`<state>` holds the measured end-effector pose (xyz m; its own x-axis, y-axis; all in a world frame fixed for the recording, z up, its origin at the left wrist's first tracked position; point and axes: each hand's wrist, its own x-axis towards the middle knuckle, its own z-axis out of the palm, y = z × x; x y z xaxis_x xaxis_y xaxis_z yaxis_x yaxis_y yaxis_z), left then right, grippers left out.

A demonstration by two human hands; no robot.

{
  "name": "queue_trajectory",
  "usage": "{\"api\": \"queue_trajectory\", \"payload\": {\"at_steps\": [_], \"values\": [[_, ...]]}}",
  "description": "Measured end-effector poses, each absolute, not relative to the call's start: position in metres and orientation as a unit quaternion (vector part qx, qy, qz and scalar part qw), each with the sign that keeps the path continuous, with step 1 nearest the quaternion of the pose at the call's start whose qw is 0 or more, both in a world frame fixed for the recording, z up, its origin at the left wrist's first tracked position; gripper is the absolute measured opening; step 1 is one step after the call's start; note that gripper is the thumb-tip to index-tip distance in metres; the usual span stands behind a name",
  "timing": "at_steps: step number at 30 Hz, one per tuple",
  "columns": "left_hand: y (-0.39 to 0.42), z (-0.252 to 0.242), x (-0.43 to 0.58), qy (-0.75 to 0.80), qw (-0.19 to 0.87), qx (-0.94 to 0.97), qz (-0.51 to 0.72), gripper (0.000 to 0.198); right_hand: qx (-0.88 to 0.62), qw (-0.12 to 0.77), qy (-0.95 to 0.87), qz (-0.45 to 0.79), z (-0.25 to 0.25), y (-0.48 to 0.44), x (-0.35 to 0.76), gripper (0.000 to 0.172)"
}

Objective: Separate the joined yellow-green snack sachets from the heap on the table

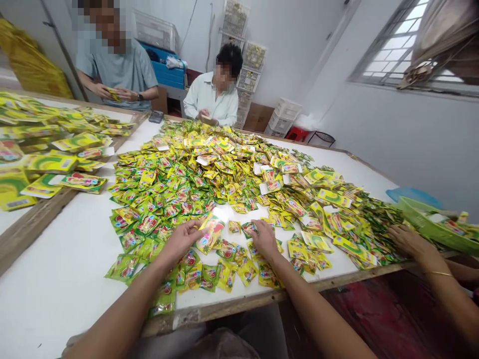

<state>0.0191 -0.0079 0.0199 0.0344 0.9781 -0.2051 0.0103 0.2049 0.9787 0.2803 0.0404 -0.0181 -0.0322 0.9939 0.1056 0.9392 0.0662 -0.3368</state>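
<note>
My left hand (182, 243) grips a small yellow carton (210, 235) with red fruit printed on it; its white end flap stands open at the top. To the right, my right hand (265, 240) has its fingertips closed on a small green sachet (247, 229) just above the white tabletop. Between the hands a yellow sachet (234, 227) lies by itself. Loose green and yellow sachets (226, 273) are spread in front of me, and a large heap of sachets (179, 184) rises beyond my hands.
Yellow cartons (335, 198) lie on the heap's right side; more cartons (52, 162) cover the table at left, past a wooden strip (41, 219). A co-worker's hand (411, 244) reaches in from the right near a green basket (437, 229). Two people sit across the table.
</note>
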Motion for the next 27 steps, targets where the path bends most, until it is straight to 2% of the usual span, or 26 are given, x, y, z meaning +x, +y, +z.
{"api": "queue_trajectory", "payload": {"at_steps": [2,4,6,8,10,12,17,23,27], "values": [[-0.007,0.017,0.021,0.535,0.564,0.470,0.418,0.036,-0.701,0.166,-0.683,0.121,-0.017,0.043,0.279,0.039],[-0.006,0.014,0.022,0.531,0.573,0.472,0.410,0.036,-0.706,0.199,-0.656,0.178,-0.015,0.043,0.276,0.032],[-0.006,0.011,0.023,0.521,0.587,0.470,0.403,0.038,-0.686,0.298,-0.622,0.231,-0.010,0.043,0.271,0.025],[-0.006,0.008,0.023,0.512,0.599,0.472,0.396,0.038,-0.636,0.423,-0.575,0.294,-0.005,0.040,0.260,0.025],[-0.005,0.006,0.022,0.505,0.606,0.467,0.400,0.036,-0.567,0.492,-0.548,0.370,0.000,0.035,0.245,0.029],[-0.005,0.005,0.021,0.496,0.612,0.453,0.418,0.034,-0.510,0.484,-0.571,0.424,0.005,0.030,0.231,0.028],[-0.006,0.005,0.019,0.455,0.659,0.412,0.434,0.031,-0.475,0.371,-0.664,0.442,0.018,0.024,0.221,0.018],[-0.003,-0.002,0.019,0.415,0.709,0.368,0.435,0.032,-0.417,0.308,-0.646,0.560,0.033,0.033,0.234,0.019],[-0.004,-0.002,0.019,0.428,0.681,0.395,0.443,0.028,-0.442,0.280,-0.699,0.487,0.033,0.032,0.231,0.014]]}}
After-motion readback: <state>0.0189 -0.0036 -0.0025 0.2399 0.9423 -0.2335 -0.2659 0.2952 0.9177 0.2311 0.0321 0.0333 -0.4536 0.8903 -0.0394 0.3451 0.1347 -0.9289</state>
